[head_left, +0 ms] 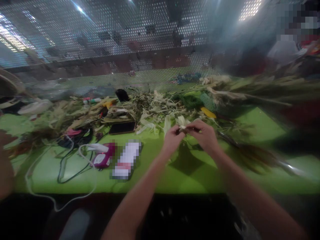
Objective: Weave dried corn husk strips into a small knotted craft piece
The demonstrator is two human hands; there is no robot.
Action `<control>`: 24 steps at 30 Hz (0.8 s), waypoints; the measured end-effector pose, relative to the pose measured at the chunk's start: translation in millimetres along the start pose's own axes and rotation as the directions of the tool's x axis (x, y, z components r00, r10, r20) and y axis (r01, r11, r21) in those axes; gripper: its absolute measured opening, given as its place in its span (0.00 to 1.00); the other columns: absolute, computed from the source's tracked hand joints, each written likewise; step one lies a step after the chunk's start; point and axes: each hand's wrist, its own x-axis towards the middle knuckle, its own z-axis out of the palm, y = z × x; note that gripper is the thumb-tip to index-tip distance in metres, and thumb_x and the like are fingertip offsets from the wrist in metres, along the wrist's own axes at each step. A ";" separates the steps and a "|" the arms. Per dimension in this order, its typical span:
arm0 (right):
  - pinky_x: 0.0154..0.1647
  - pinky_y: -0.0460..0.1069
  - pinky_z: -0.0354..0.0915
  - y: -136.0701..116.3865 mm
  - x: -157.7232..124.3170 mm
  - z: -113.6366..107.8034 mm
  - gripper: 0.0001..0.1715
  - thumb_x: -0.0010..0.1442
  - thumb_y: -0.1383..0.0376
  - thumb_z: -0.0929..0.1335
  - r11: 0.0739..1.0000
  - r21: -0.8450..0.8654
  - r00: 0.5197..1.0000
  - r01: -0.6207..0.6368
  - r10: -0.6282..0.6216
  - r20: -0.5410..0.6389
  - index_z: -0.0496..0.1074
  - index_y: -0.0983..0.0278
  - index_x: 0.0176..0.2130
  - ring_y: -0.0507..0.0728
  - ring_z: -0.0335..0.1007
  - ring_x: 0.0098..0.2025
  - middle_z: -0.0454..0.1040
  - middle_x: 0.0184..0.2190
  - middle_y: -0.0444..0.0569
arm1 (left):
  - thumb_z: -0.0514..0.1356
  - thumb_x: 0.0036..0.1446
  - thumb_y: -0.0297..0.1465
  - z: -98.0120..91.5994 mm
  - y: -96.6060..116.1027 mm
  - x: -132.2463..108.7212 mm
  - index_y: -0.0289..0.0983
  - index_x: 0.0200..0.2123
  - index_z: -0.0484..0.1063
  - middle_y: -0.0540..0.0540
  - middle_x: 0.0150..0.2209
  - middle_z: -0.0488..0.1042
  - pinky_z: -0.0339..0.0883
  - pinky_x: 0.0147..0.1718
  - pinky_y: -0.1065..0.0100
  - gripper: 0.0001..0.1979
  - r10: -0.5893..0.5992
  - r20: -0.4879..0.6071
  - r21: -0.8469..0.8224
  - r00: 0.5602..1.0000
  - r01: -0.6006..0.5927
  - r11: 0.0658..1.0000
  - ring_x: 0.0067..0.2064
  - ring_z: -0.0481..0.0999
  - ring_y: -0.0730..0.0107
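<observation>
Above the middle of the green table, both my hands meet at a pale, petal-like piece of dried husk. My left hand pinches its lower end from the left, with thumb and fingers pressed together. From the right, my right hand closes its thumb and index finger on the same spot. The exact grip between the fingertips is too small to make out. Just left of it stands another pale husk strip, and more pale husks lie beyond my left hand.
Dried plant scraps are heaped along the back, below a perforated screen. A lit phone, a dark phone and a purple power socket with cables lie left. Right are a yellow object and a blurred metal tool.
</observation>
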 end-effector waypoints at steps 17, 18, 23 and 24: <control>0.28 0.47 0.62 10.2 4.7 1.0 0.24 0.41 0.52 0.79 0.933 0.244 0.957 -0.266 0.287 -0.054 0.69 0.63 0.28 0.51 0.63 0.26 0.68 0.24 0.41 | 0.61 0.53 0.35 1.7 0.7 -1.8 0.35 0.30 0.70 0.51 0.26 0.67 0.57 0.30 0.71 0.08 -0.008 0.096 0.020 0.995 0.006 1.000 0.29 0.62 0.75; 0.28 0.47 0.62 10.0 4.4 1.1 0.24 0.41 0.53 0.79 0.931 0.251 0.957 -0.264 0.286 -0.056 0.69 0.62 0.28 0.51 0.63 0.26 0.68 0.24 0.41 | 0.61 0.54 0.35 1.3 1.2 -1.9 0.35 0.30 0.70 0.51 0.26 0.67 0.57 0.30 0.71 0.08 -0.011 0.097 0.026 0.995 0.008 1.000 0.28 0.62 0.75; 0.30 0.46 0.63 12.3 4.9 -0.3 0.22 0.40 0.58 0.80 0.888 0.350 0.943 -0.299 0.330 -0.031 0.70 0.63 0.30 0.51 0.65 0.28 0.70 0.25 0.40 | 0.58 0.55 0.34 -1.6 3.9 -2.6 0.35 0.32 0.70 0.50 0.29 0.68 0.58 0.32 0.71 0.07 0.007 0.134 0.013 0.991 -0.009 1.000 0.31 0.64 0.74; 0.31 0.47 0.64 12.9 5.3 -1.0 0.23 0.40 0.58 0.80 0.873 0.369 0.938 -0.320 0.347 -0.007 0.71 0.63 0.32 0.51 0.65 0.28 0.71 0.26 0.41 | 0.58 0.55 0.34 -2.5 4.7 -2.7 0.35 0.32 0.70 0.50 0.29 0.68 0.58 0.33 0.71 0.07 0.015 0.144 0.023 0.990 -0.019 1.000 0.31 0.64 0.74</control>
